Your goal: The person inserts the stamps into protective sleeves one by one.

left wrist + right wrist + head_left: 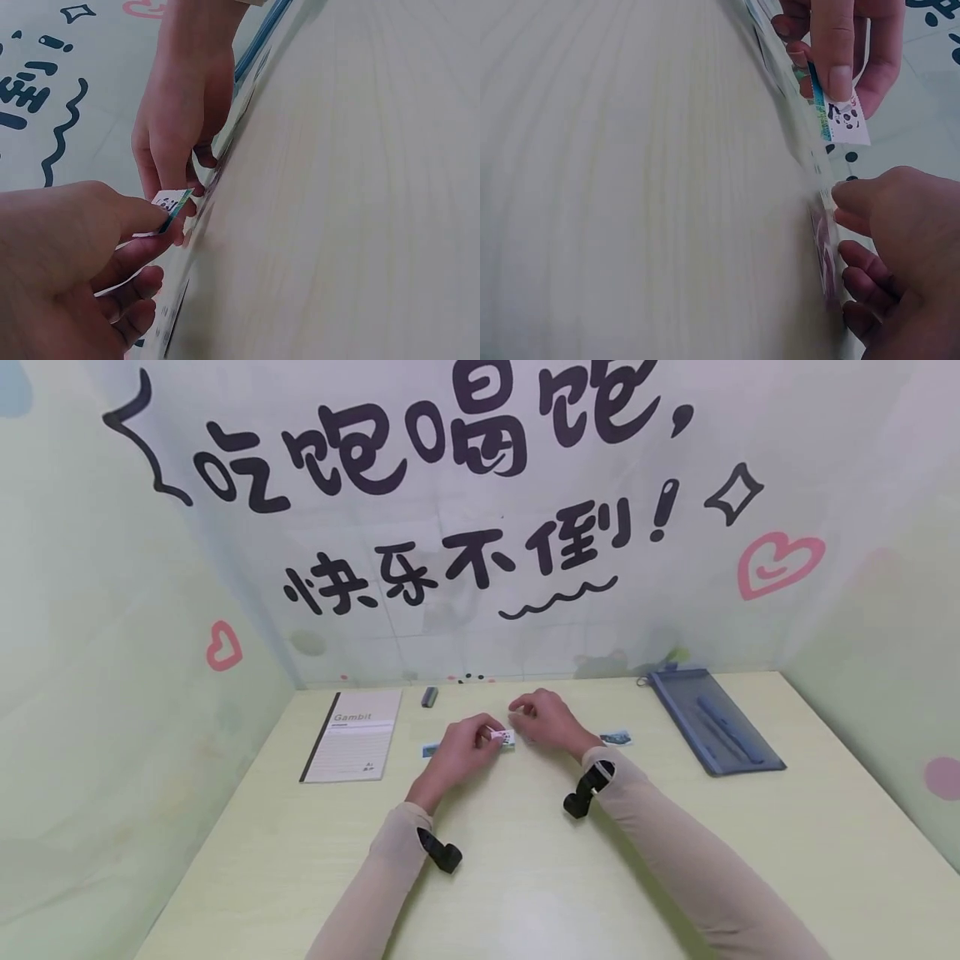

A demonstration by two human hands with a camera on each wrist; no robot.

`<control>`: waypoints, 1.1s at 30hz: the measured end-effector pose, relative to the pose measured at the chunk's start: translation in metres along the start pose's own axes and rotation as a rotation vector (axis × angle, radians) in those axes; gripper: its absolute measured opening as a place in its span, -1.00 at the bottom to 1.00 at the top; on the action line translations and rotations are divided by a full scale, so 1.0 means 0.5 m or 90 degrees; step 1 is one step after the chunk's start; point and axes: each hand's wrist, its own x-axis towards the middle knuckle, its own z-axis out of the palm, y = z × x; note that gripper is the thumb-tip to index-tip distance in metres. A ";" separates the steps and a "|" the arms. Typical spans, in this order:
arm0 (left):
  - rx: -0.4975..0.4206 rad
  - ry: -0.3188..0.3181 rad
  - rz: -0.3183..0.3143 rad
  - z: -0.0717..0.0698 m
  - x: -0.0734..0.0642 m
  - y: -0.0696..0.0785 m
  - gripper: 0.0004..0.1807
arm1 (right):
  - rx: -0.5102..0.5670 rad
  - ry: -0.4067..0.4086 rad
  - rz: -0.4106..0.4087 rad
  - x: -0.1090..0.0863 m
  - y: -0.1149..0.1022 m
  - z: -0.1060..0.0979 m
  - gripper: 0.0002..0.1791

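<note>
Between thumb and fingers, my left hand pinches a small printed paper piece, white with black spots and a blue-green edge. My right hand is just to its right, fingers bent loosely, with no thing visible in its grasp. In the right wrist view a flat purplish piece lies on the table beside the right hand's fingers. A blue-green printed piece shows partly behind the left hand. Another bluish piece lies to the right of the right wrist.
At the left lies a notebook marked "Gambit". A small dark block sits near the back edge of the pale table. To the right is a blue zip pouch with pen-like items. A printed curtain closes the back.
</note>
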 end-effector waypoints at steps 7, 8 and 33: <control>0.003 -0.005 0.000 0.001 0.005 -0.004 -0.84 | -0.052 -0.004 0.020 0.007 -0.008 -0.002 -0.71; 0.004 -0.007 -0.001 0.001 0.005 -0.004 -0.84 | -0.051 -0.008 0.024 0.007 -0.009 -0.002 -0.73; 0.005 -0.004 0.011 0.002 0.004 -0.007 -0.84 | -0.005 -0.035 0.061 0.008 -0.013 -0.007 -0.85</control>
